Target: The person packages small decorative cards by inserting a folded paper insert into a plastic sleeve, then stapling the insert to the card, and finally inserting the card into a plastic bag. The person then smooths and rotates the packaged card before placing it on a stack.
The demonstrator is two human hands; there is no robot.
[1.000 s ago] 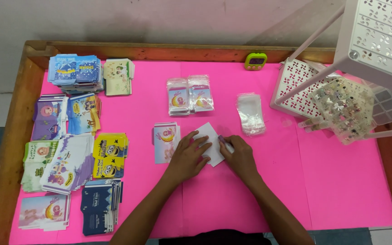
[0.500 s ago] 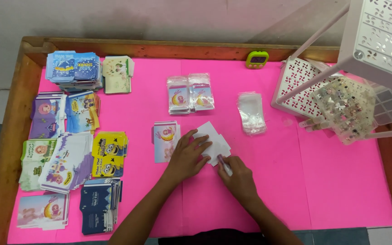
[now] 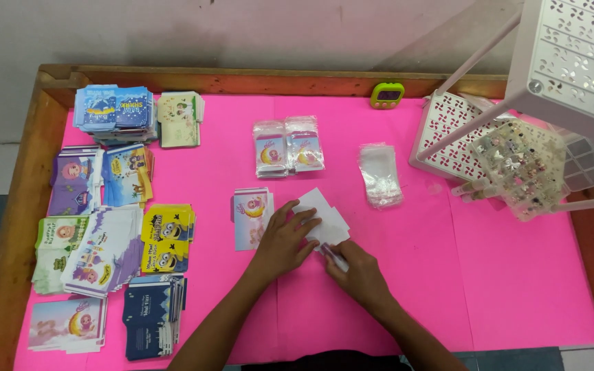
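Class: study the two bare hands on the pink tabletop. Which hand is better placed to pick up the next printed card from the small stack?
Probably the left hand: it lies flat on the white folded card, right beside the small stack of printed cards. The right hand is farther away.

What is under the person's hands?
A white folded card lies on the pink table cover. The left hand presses flat on it; the right hand pinches its lower edge. The part beneath the palms is hidden.

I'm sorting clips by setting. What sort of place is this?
Probably a small hand-packing bench: stacks of printed cards on a pink table, clear bags, and a white card under both hands.
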